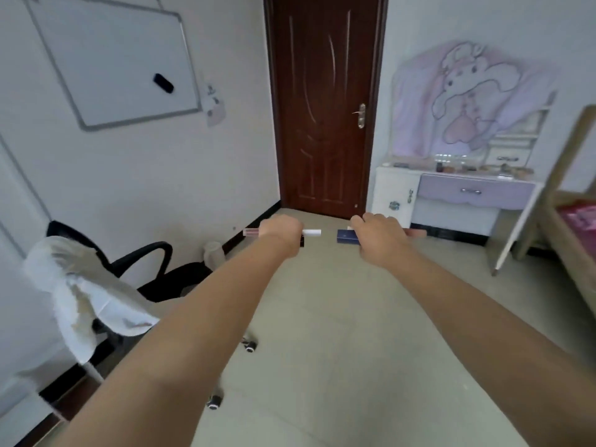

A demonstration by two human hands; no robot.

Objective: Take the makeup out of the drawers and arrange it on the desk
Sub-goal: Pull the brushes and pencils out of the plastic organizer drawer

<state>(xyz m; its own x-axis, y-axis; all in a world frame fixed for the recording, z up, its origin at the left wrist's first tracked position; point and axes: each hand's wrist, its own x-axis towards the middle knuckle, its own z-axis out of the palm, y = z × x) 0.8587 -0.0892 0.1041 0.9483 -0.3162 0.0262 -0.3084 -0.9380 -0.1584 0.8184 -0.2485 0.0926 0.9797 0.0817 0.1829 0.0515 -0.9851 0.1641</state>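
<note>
Fists out front: the left hand is wrapped around slim tubes, the right hand around a dark blue box and something pinkish, apparently makeup carried by the handful to save trips. Both arms are stretched forward, knuckles up, over the floor. The dressing table with its lilac drawer stands well apart, beside the door.

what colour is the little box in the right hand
Dark navy blue; the box sticks out from the right hand, seen in the head view.
</note>
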